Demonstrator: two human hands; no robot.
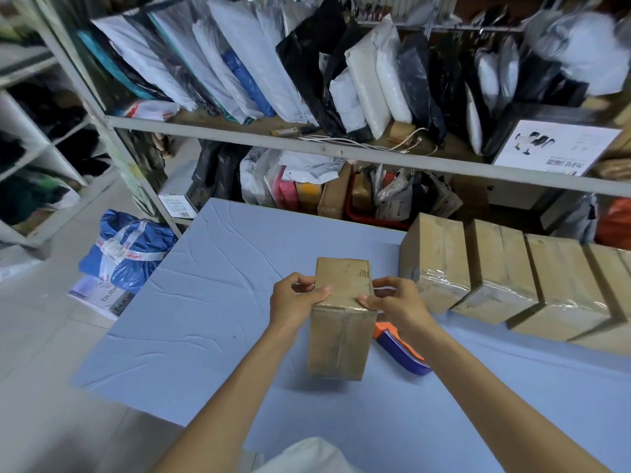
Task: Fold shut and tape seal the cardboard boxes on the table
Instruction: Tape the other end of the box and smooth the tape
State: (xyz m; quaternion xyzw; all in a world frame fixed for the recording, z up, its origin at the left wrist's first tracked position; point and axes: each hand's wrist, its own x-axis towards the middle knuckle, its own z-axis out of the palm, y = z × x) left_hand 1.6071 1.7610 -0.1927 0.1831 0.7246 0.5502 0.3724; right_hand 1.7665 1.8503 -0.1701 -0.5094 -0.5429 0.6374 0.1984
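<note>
Left hand (pixel 295 297) and right hand (pixel 392 302) are gripping the upright brown cardboard box (pixel 339 339); orange-and-blue tape dispenser (pixel 401 349) is lying just right of it, nearer the right hand.

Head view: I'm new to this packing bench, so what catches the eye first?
The left hand and right hand grip a cardboard box at the middle of the blue table. A row of taped boxes lines its right side, with an orange-and-blue tape dispenser beside the held box.
</note>
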